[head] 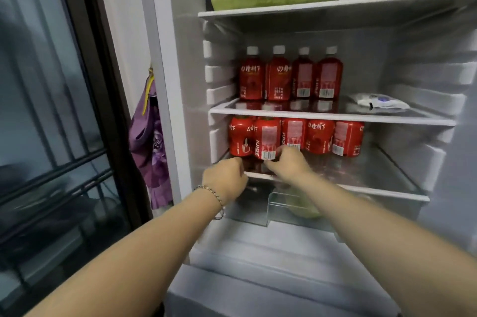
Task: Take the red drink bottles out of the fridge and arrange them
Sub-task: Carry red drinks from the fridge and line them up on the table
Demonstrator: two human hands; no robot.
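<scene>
The fridge is seen open, and the middle shelf (333,116) is taken as the marker. On its left end four red drink bottles (290,76) are stood upright in a row, white caps up; a white pouch (382,102) is laid flat on its right end. Just under the middle shelf a row of five red bottles (295,137) is lined up, tops hidden behind the shelf's edge.

Both hands are reached in below that shelf. The right hand (287,165) is set against the foot of the barcode bottle (267,138), second from the left in the under-shelf row. Its fingers are curled and touching, but whether the bottle is truly gripped cannot be told. The left hand (224,179), a bracelet (211,192) worn at its wrist, is held lower and further left, fingers curled inward; what is held, if anything, cannot be made out.
</scene>
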